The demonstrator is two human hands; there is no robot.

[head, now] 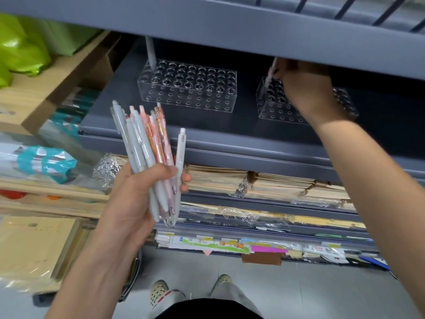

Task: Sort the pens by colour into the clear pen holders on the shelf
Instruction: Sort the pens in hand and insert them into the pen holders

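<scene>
My left hand (pixel 135 199) grips a fanned bundle of pens (pixel 147 143), several grey and several pink or orange patterned, tips pointing down. Two clear pen holders stand on the grey shelf (pixel 161 134). The left holder (pixel 187 86) has one grey pen (pixel 150 51) upright in its back left hole. My right hand (pixel 305 88) reaches under the upper shelf and pinches a pink pen (pixel 271 72) whose tip is at the back left corner of the right holder (pixel 276 109). That hand covers much of the right holder.
The upper shelf edge (pixel 230 35) hangs low over both holders. Below are shelves of wrapped notebooks (pixel 253 183) and paper goods. A cardboard box (pixel 57 72) and green bags (pixel 20 49) sit at the left. My feet stand on the grey floor (pixel 299 295).
</scene>
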